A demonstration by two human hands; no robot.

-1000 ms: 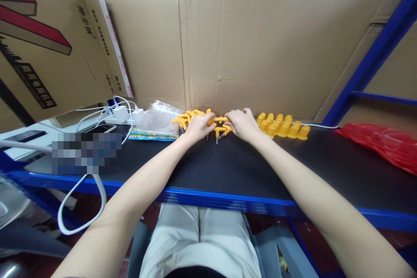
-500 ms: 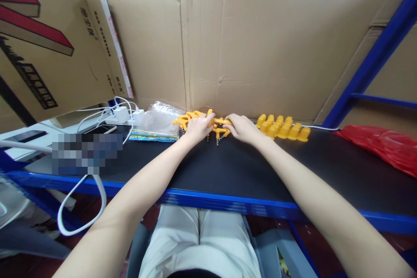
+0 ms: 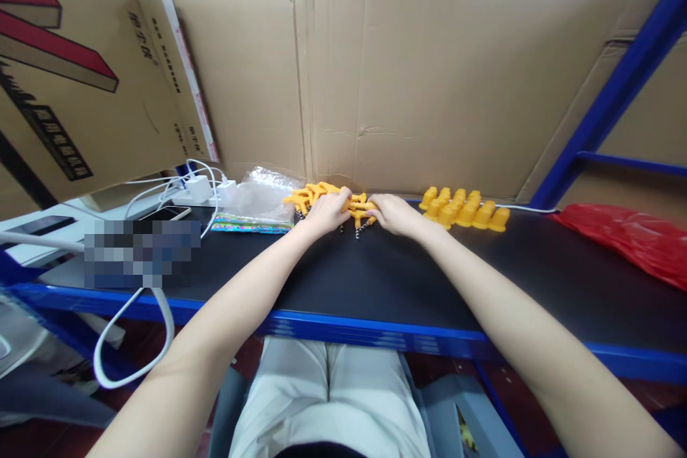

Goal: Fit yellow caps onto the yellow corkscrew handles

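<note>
At the far edge of the black shelf board [image 3: 376,272], against the cardboard wall [image 3: 429,86], a loose pile of yellow T-handled corkscrews [image 3: 314,193] is seen, with metal spirals showing at its near side. The left hand [image 3: 328,211] is laid on the right end of that pile with its fingers curled. The right hand [image 3: 394,213] is set just beside it, its fingers drawn narrow. One corkscrew [image 3: 359,206] is pinched between the two hands, though the exact grip is partly hidden.

Just to the right, near the same far edge, yellow caps [image 3: 464,207] are stood in tidy rows, apart from the pile. No cap is seen on any spiral. Judged from this, the work appears early: caps laid out, one corkscrew in hand, the pile unsorted.

A clear plastic bag [image 3: 262,193] lies left of the pile, white chargers [image 3: 201,187] beyond it, and a red bag [image 3: 633,236] toward the right end.
</note>
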